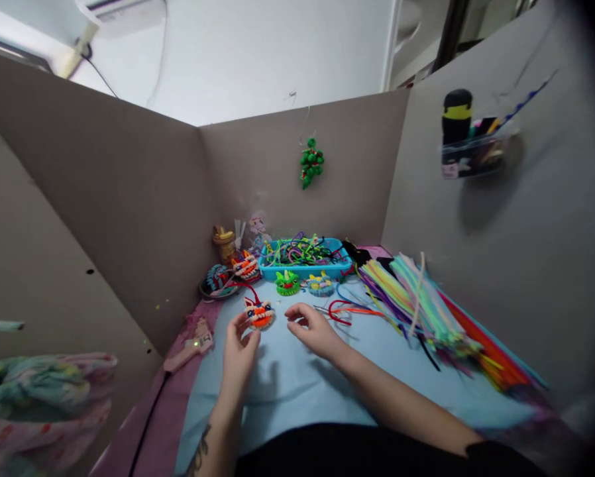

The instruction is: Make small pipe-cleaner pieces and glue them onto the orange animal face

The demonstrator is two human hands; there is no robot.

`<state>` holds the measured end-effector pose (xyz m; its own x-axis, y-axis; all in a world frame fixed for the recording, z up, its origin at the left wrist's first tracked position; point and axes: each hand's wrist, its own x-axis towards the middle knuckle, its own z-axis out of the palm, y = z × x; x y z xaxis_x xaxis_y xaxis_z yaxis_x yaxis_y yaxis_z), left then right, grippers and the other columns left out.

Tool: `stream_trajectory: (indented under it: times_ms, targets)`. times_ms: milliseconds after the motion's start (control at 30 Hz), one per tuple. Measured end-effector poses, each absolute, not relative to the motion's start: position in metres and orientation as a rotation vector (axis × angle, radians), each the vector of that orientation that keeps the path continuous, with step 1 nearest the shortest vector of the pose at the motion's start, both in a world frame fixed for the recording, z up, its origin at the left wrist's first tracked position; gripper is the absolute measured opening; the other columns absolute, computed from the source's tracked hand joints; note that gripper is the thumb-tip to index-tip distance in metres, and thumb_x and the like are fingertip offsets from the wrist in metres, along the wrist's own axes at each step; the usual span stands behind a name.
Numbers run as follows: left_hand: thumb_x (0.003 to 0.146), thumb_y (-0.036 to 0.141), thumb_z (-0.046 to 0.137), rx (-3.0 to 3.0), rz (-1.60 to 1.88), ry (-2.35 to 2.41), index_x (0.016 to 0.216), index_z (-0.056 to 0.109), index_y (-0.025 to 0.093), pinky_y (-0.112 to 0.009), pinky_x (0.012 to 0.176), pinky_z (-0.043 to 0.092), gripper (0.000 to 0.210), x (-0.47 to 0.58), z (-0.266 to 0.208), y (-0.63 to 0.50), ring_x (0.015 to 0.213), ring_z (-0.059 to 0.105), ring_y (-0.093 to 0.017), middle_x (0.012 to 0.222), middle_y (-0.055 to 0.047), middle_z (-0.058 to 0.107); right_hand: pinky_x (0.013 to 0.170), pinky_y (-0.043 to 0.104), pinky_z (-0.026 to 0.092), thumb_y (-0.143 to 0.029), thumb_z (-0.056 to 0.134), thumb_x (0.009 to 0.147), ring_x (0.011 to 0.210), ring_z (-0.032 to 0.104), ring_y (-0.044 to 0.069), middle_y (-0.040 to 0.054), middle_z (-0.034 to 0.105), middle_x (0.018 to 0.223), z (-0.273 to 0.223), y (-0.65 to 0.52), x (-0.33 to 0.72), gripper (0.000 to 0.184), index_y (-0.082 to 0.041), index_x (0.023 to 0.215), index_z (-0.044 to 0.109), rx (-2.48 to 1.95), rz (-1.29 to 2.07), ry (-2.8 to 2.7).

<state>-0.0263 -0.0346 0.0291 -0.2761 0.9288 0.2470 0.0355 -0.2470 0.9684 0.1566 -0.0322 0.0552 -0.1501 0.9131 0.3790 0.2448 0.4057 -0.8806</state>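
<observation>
My left hand has its thumb and fingers around the left side of a small orange, white and navy pipe-cleaner animal head. A red pipe cleaner sticks up behind this head. Just to the right, my right hand hovers over the light blue cloth, fingers curved and apart, with nothing in them. Beyond my hands sit a green animal head and a blue and yellow one. Scissors, partly hidden, and bent red and orange pipe cleaners lie by my right hand.
A blue tray of pipe-cleaner offcuts stands at the back. Bundles of pipe cleaners lie to the right, a pink glue gun to the left. Grey panels enclose the table; a clear holder hangs on the right one.
</observation>
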Motion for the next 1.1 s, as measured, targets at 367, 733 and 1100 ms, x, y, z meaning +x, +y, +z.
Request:
stream_trajectory:
  times_ms: [367,733,1100]
  targets:
    - [0.07,0.016,0.061,2.565,0.921,1.178,0.102,0.062,0.026,-0.034,0.08,0.046,0.034,0.097,0.04,-0.014,0.098,0.054,-0.023,0.113,-0.006,0.054,0.063,0.028,0.043,-0.023,0.046,0.077,0.07,0.057,0.019,0.0048,0.065,0.076,0.04,-0.066,0.31,0.02,-0.016,0.081,0.064,-1.514,0.32,-1.543]
    - [0.085,0.016,0.044,2.387,1.423,0.841,0.09,0.059,0.018,-0.032,0.081,0.048,0.017,0.109,0.012,0.004,0.09,0.058,-0.016,0.093,-0.008,0.063,0.086,0.032,0.041,-0.01,0.051,0.071,0.096,0.054,0.02,0.011,0.056,0.11,0.018,0.001,0.278,0.045,-0.016,0.115,0.054,-1.395,0.238,-1.887]
    - [0.087,0.02,0.037,2.167,1.816,0.741,0.094,0.047,0.021,-0.039,0.083,0.048,0.011,0.08,0.011,-0.012,0.102,0.057,-0.018,0.108,-0.011,0.06,0.081,0.033,0.043,-0.017,0.05,0.074,0.088,0.054,0.02,0.0078,0.057,0.094,-0.015,0.021,0.284,0.022,-0.017,0.093,0.06,-1.483,0.135,-1.661]
